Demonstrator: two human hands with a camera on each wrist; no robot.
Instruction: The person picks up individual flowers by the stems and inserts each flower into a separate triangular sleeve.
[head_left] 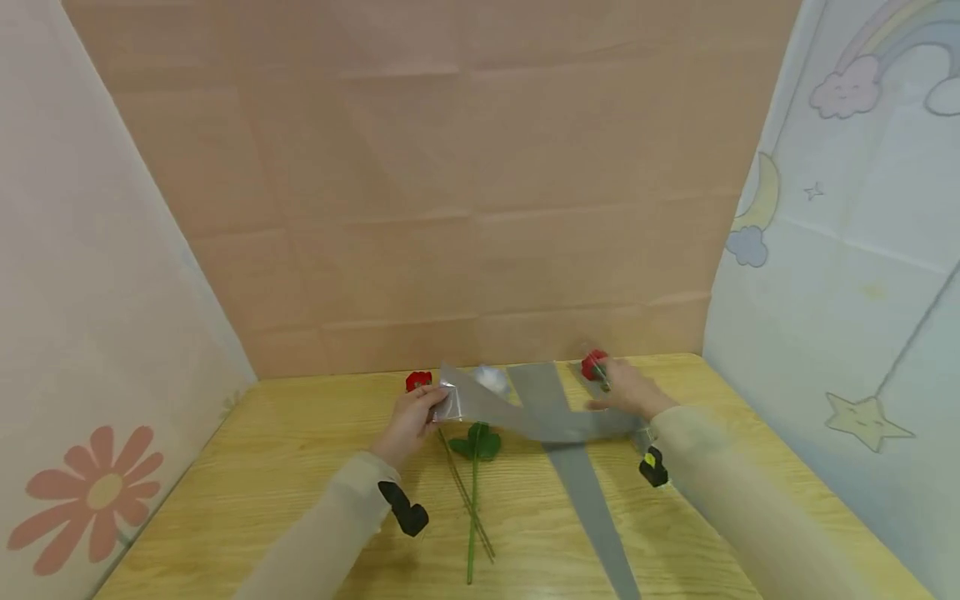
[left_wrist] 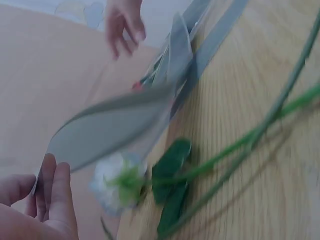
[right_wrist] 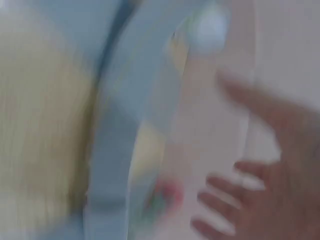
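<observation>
My left hand [head_left: 408, 421] pinches one end of a grey wrapping strip [head_left: 487, 407] between thumb and fingers, lifted off the table in a curve [left_wrist: 112, 125]. Beneath and beside it lie a white flower [head_left: 491, 381] with green leaves [head_left: 477, 444] and a red rose [head_left: 418, 381], their stems crossing. At the far right, my right hand [head_left: 630, 390] hovers near a second red rose [head_left: 594, 364] in clear wrap. Its fingers are spread and hold nothing in the blurred right wrist view [right_wrist: 270, 185].
Another long grey strip [head_left: 588, 492] lies flat down the wooden table [head_left: 315, 483]. A brown cloth [head_left: 465, 183] hangs behind the table's far edge, with printed panels [head_left: 840, 317] at both sides. Dark straps [head_left: 405, 508] sit on the wrists.
</observation>
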